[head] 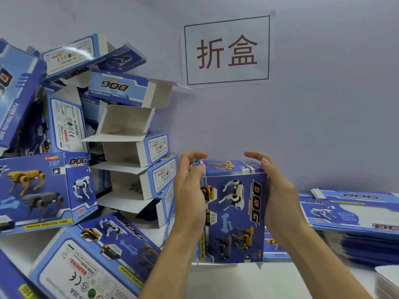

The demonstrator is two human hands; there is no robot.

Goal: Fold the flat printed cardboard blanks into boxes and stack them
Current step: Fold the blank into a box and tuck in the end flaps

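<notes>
A blue printed box (234, 210) with robot-dog pictures stands upright on the white table, formed into shape. My left hand (190, 190) grips its left side, with thumb and fingers curled at the top left corner by a small flap. My right hand (278, 197) holds its right side, fingers curled over the top right edge. A stack of flat printed blanks (354, 214) lies to the right. A heap of folded boxes (90, 147) fills the left side.
The folded boxes lean at many angles against the wall, several with open white ends facing right. A paper sign (226, 50) hangs on the wall. A white stack (388, 281) sits at the bottom right corner. Bare white table (269, 281) shows in front of the held box.
</notes>
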